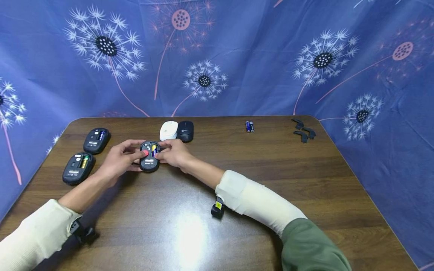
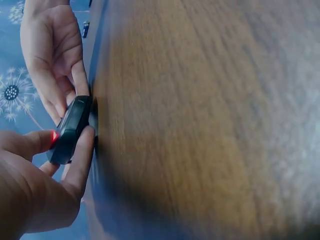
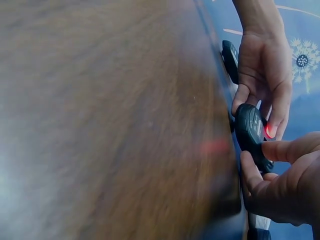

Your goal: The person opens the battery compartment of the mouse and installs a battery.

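A black computer mouse (image 1: 148, 165) is held underside up above the table by both hands, its battery compartment uncovered. A yellow-and-blue battery (image 1: 154, 148) shows in that compartment. My left hand (image 1: 116, 162) grips the mouse's left side, its thumb on the underside, where a red glow lights the thumb tip. From the other side my right hand (image 1: 177, 153) grips it, with the thumb at the battery's lower end. In the left wrist view the mouse (image 2: 70, 131) appears edge-on between both sets of fingers. The right wrist view shows the mouse (image 3: 250, 131) close over the table edge.
Two more upturned black mice, one far (image 1: 97, 140) and one nearer (image 1: 78, 168), lie at left with batteries in open compartments. Behind my hands sit a white case-like object (image 1: 168, 130) and a black one (image 1: 185, 131). Two batteries (image 1: 249, 127) and several black covers (image 1: 301, 135) lie farther right.
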The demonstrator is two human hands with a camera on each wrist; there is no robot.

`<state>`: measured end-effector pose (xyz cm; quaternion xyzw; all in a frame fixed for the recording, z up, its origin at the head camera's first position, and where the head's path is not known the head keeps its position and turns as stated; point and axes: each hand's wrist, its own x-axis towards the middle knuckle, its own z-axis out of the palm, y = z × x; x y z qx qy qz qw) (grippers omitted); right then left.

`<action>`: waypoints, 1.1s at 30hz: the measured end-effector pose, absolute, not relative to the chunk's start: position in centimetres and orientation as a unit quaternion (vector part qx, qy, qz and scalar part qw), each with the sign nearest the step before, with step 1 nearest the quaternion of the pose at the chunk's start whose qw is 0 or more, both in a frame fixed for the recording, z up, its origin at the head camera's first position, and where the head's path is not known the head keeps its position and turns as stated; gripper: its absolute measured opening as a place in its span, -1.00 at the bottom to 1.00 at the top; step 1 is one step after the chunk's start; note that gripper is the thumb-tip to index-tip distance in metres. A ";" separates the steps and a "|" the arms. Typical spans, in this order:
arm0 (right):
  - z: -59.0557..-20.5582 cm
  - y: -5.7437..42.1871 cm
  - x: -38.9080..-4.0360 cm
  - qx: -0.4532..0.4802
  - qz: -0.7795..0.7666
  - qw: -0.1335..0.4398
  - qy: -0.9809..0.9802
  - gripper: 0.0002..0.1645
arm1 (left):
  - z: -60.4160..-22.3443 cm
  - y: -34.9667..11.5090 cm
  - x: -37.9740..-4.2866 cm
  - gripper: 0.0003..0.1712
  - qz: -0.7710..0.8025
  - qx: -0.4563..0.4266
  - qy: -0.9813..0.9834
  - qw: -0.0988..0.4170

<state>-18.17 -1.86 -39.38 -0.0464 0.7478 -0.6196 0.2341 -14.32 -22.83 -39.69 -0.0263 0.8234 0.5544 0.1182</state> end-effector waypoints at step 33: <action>-39.7 -9.2 -19.8 0.012 -0.683 0.174 0.709 -0.51 | -39.5 -26.1 -17.2 -0.44 0.389 -0.111 0.915 -0.015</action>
